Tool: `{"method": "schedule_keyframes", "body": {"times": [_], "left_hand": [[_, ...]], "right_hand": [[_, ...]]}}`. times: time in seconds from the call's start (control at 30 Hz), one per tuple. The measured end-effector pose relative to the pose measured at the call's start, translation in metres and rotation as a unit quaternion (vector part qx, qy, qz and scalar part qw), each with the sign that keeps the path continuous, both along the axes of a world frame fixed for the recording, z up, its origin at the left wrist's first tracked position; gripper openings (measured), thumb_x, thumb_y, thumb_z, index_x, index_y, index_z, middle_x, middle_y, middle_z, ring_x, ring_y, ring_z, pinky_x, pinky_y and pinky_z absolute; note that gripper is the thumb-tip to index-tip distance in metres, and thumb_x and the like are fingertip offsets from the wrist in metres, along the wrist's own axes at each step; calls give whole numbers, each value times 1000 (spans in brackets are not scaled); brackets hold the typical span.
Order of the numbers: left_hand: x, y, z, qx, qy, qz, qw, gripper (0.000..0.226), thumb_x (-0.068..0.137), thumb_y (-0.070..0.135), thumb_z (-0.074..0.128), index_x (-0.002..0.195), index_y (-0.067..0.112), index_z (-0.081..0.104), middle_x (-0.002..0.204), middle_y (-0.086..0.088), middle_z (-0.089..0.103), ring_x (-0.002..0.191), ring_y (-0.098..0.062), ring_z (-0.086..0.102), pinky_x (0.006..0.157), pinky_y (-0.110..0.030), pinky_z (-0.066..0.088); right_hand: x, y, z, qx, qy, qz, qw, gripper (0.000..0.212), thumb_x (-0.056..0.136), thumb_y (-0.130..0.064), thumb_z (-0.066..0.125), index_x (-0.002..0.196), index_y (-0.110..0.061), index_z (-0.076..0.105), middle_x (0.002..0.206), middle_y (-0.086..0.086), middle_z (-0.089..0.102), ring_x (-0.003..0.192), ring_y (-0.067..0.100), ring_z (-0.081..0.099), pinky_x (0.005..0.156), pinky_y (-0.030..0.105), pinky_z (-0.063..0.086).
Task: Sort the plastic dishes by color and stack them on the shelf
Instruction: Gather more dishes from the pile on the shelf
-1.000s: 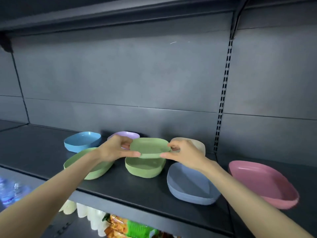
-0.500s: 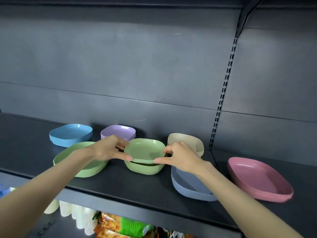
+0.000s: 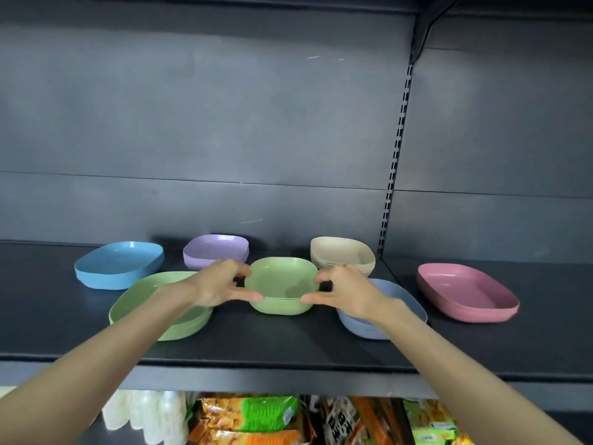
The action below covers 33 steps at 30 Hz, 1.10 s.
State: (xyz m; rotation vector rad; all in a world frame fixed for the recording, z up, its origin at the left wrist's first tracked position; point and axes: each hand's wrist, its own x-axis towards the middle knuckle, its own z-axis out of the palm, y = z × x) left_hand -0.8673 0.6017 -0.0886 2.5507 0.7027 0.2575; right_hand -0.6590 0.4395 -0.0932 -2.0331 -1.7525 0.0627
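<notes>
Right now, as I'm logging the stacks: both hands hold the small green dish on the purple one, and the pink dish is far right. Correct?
Not quite. In the head view the left hand and right hand hold the small green dish on another green dish, not on the purple dish, which sits behind. The pink dish is far right.

blue dish (image 3: 118, 264) | purple dish (image 3: 215, 249) | beige dish (image 3: 340, 255) | pink dish (image 3: 465, 291) | small green dish (image 3: 280, 279)
</notes>
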Motion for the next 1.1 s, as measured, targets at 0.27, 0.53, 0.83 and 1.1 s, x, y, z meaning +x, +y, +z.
{"method": "schedule_keyframes", "body": {"times": [0.27, 0.53, 0.83, 1.1], "left_hand": [[-1, 4, 4, 52, 20, 1, 998, 75, 63, 73, 65, 102, 9, 64, 89, 7, 59, 87, -14, 54, 93, -35, 47], [40, -42, 73, 210, 3, -26, 977, 58, 87, 39, 64, 139, 21, 44, 139, 0, 50, 128, -22, 44, 102, -29, 36], [154, -109, 134, 355, -47, -90, 929, 61, 90, 45, 56, 143, 22, 34, 141, -7, 45, 132, -26, 36, 106, -39, 31], [261, -219, 148, 375, -103, -134, 911, 62, 90, 47, 55, 142, 21, 34, 140, -5, 46, 130, -26, 37, 106, -40, 32]], "right_hand": [[-3, -6, 10, -53, -30, -30, 998, 54, 81, -59, 62, 98, -8, 67, 96, 8, 68, 91, 26, 59, 84, 42, 49], [23, -34, 74, -68, -104, -107, 987, 59, 84, -39, 65, 136, -18, 47, 135, 10, 51, 126, 30, 44, 101, 43, 41], [101, -128, 150, -8, -161, -236, 958, 59, 87, -35, 65, 138, -15, 44, 141, 10, 45, 125, 32, 45, 103, 44, 39], [191, -258, 160, 4, -185, -316, 931, 59, 87, -35, 65, 138, -17, 43, 138, 5, 42, 127, 31, 42, 100, 44, 40]]}}
